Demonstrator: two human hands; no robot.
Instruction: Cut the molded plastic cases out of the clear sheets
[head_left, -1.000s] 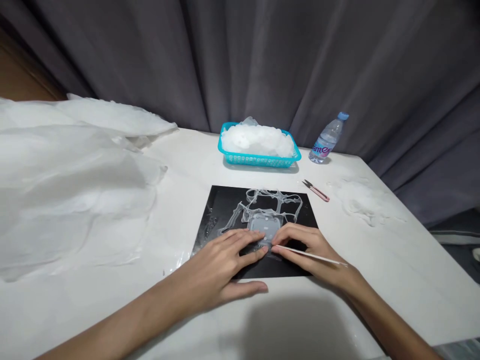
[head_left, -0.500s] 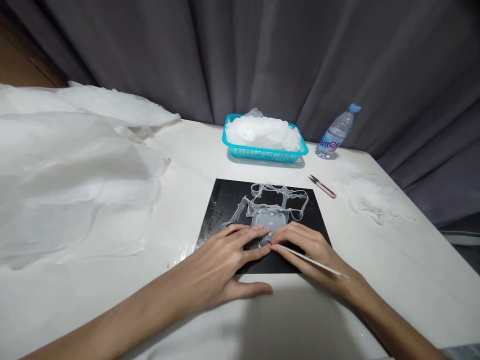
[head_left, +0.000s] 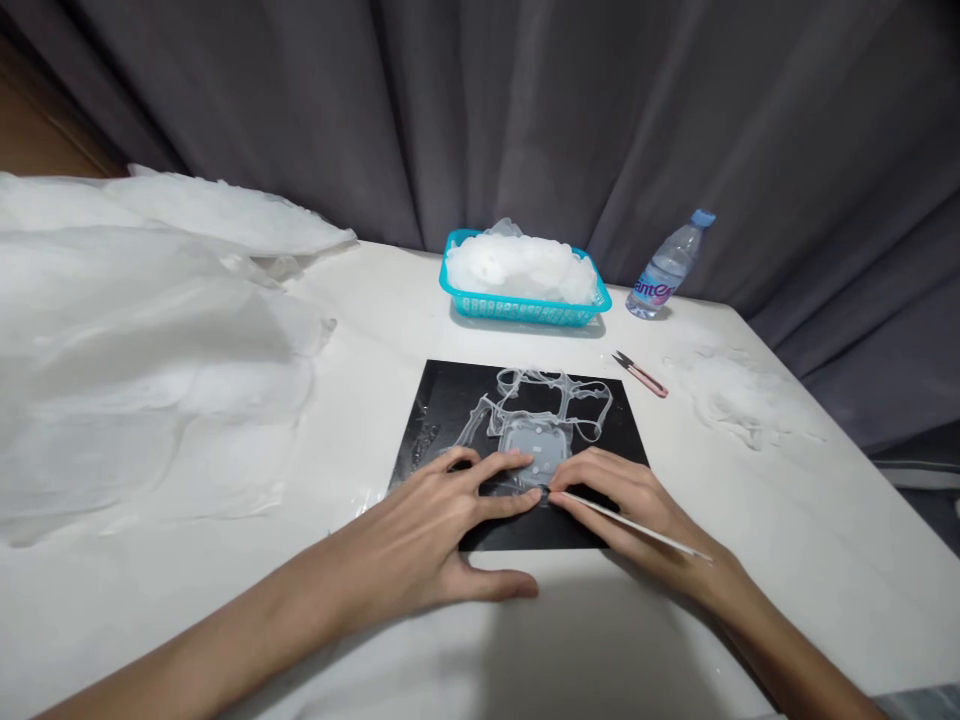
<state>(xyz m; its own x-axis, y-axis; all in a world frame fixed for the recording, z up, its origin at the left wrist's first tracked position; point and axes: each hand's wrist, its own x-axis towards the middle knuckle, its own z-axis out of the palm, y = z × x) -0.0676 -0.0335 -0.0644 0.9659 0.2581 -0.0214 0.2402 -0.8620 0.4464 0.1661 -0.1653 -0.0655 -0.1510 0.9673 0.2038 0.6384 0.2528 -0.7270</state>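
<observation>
On a black mat (head_left: 637, 440) lies a translucent, rounded-square silicone-like piece (head_left: 551, 442) with small round marks and thin, loopy clear strips (head_left: 592, 390) around its far side. My left hand (head_left: 442, 515) rests with fingers spread, fingertips pressing the piece and its near edge. Close beside it, my right hand (head_left: 615, 485) pinches a slim white stick-like tool (head_left: 645, 530) near its working end. The tool slants back over the hand toward the wrist. Its tip sits at the near edge of the piece and is too small to make out.
Behind the mat, a turquoise basket (head_left: 525, 308) holds a heap of whitish translucent pieces. A water bottle (head_left: 664, 270) and pink-handled thread snips (head_left: 641, 374) are at the right. Clear scraps (head_left: 739, 400) lie farther right, and large translucent bags (head_left: 150, 370) cover the table's left side.
My right hand has shifted slightly right with the tool, widening the small gap from my left fingers. My left hand still presses on the piece. The view has moved a little.
</observation>
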